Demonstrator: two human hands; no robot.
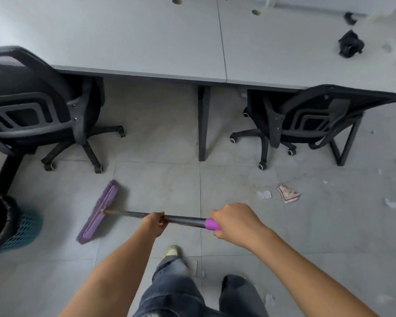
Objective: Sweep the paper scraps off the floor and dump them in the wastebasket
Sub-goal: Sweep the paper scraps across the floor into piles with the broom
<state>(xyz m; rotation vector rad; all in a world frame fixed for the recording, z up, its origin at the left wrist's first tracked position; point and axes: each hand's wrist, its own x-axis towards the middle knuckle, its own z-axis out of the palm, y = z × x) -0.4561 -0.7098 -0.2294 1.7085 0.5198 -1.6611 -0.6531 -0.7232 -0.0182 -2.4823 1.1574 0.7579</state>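
Sweep in hand: left grip [154, 221], right grip [234, 221] clasp broom [128, 214] (head lower left, by wastebasket [30, 227]); next stroke should fetch paper scraps [288, 193] centre-right.

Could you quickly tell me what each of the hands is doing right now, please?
Left hand: grips the broom handle mid-shaft.
Right hand: grips the handle's purple end.
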